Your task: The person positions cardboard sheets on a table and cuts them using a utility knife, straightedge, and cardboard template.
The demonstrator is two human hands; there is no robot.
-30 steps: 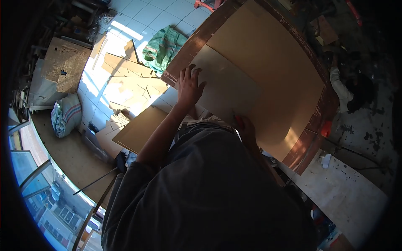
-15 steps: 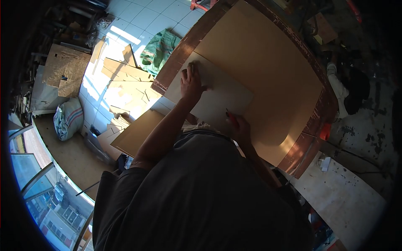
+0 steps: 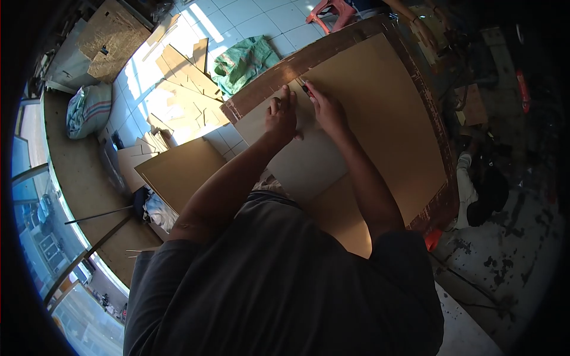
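A grey rectangular sheet (image 3: 309,163) lies on a larger brown board (image 3: 386,130), which rests on a worn reddish-brown table (image 3: 261,89). My left hand (image 3: 281,117) presses on the grey sheet near its far end, fingers apart. Close beside it on the right, my right hand (image 3: 326,108) is closed round a small red tool (image 3: 307,89) at the sheet's far right corner. The tool's tip is too small to make out.
Cut brown board pieces (image 3: 190,104) and a green sack (image 3: 244,62) lie on the tiled floor beyond the table. A white striped sack (image 3: 89,111) is at left. Another person's hand (image 3: 424,32) shows at top right, near a red stool (image 3: 332,13).
My right hand has moved with the red tool from the sheet's near edge to its far corner, beside my left hand. The view has shifted, and another person's arms now show at the top right.
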